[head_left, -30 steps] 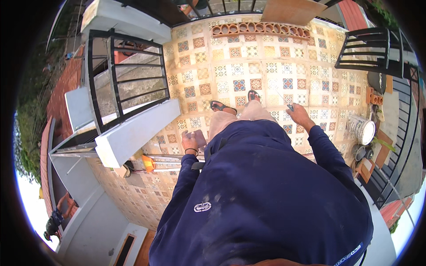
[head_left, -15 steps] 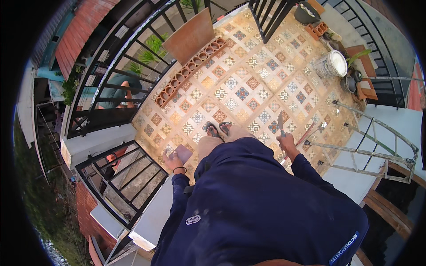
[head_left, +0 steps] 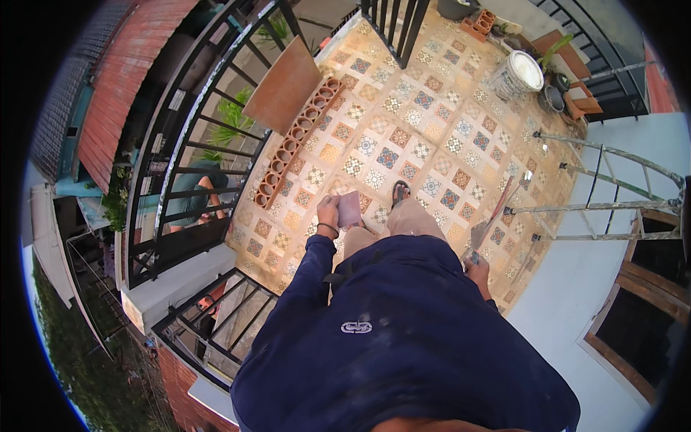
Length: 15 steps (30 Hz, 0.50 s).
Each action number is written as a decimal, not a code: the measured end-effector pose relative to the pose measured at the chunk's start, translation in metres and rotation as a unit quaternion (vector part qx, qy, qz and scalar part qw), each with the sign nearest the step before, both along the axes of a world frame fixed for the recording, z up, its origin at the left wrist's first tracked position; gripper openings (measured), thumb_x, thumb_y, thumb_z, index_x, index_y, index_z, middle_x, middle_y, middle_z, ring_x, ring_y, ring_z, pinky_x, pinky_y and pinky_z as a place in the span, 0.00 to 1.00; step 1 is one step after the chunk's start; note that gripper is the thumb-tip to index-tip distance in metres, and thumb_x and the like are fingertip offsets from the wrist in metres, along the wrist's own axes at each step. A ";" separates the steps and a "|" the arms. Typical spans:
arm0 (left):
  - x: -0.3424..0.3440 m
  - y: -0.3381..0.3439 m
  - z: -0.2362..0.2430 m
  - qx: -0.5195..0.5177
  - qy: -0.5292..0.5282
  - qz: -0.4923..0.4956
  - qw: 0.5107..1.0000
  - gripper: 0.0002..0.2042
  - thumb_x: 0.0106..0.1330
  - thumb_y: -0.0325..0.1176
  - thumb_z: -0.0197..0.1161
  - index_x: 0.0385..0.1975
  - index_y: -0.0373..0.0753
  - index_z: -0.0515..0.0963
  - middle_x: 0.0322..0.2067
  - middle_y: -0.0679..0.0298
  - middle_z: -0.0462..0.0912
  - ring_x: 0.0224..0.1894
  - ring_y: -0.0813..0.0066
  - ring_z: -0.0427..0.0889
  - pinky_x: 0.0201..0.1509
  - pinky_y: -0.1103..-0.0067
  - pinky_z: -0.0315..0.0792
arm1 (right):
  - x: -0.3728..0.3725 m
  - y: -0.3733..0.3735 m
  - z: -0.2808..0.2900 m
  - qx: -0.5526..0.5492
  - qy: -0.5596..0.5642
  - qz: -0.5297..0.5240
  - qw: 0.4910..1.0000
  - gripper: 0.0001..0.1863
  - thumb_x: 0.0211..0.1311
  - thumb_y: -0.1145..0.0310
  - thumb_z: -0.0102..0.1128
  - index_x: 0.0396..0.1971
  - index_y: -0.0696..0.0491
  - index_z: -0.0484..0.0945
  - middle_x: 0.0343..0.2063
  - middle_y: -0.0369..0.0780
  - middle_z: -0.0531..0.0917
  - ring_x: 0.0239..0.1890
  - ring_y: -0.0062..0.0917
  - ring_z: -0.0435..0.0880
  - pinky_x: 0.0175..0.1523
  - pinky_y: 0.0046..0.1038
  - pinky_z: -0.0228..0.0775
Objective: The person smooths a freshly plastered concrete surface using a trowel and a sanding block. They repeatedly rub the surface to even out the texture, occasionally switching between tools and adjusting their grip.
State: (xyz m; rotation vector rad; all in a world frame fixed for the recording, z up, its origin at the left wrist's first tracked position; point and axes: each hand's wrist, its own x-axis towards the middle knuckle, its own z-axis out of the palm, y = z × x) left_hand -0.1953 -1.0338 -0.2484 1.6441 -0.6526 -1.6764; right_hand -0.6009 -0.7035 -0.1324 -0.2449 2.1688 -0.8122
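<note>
My left hand [head_left: 328,214] is closed on the edge of a flat, reddish-brown square that looks like a piece of sandpaper [head_left: 350,208], out in front of my left leg. At my right side, my right hand [head_left: 476,270] is wrapped round the handle of a putty knife [head_left: 478,235]. Its blade points forward, away from me. Both things are held above a patterned tile floor [head_left: 389,137]. One sandalled foot [head_left: 401,190] shows ahead of my right leg; the sandpaper and my left leg mostly hide the other.
A metal stepladder [head_left: 619,207] lies or leans at the right by the white wall. Further off stand a white bucket [head_left: 520,72], plant pots [head_left: 552,99] and hollow bricks [head_left: 478,25]. Terracotta blocks [head_left: 299,140], a brown board [head_left: 283,85] and black railing [head_left: 194,147] line the left. Another person [head_left: 193,196] is beyond it.
My left hand has swung forward and to the right with the sandpaper. The right hand has drawn back with the putty knife. My right foot is ahead now, and the view has turned slightly.
</note>
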 end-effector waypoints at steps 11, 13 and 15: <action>-0.165 -0.066 0.029 0.115 0.082 -0.140 0.980 0.29 0.65 0.19 0.75 0.67 0.33 0.75 0.53 0.49 0.85 0.50 0.58 0.90 0.54 0.64 0.90 | -0.065 -0.057 -0.028 0.029 -0.015 -0.079 0.996 0.10 0.65 0.73 0.72 0.29 0.56 0.78 0.22 0.36 0.80 0.20 0.24 0.81 0.25 0.31 0.70; -0.197 -0.090 0.031 0.076 0.058 -0.166 0.982 0.31 0.64 0.18 0.75 0.69 0.33 0.73 0.54 0.48 0.85 0.51 0.57 0.89 0.57 0.63 0.90 | -0.091 -0.065 -0.042 -0.001 -0.010 -0.078 0.997 0.12 0.63 0.69 0.74 0.28 0.57 0.78 0.23 0.39 0.81 0.22 0.29 0.83 0.28 0.35 0.72; -0.235 -0.116 0.035 0.067 0.041 -0.178 0.981 0.34 0.63 0.18 0.76 0.71 0.31 0.71 0.55 0.47 0.85 0.52 0.57 0.89 0.59 0.63 0.89 | -0.123 -0.072 -0.054 0.011 0.015 -0.080 0.997 0.16 0.60 0.63 0.76 0.29 0.60 0.79 0.23 0.44 0.83 0.26 0.37 0.86 0.34 0.42 0.76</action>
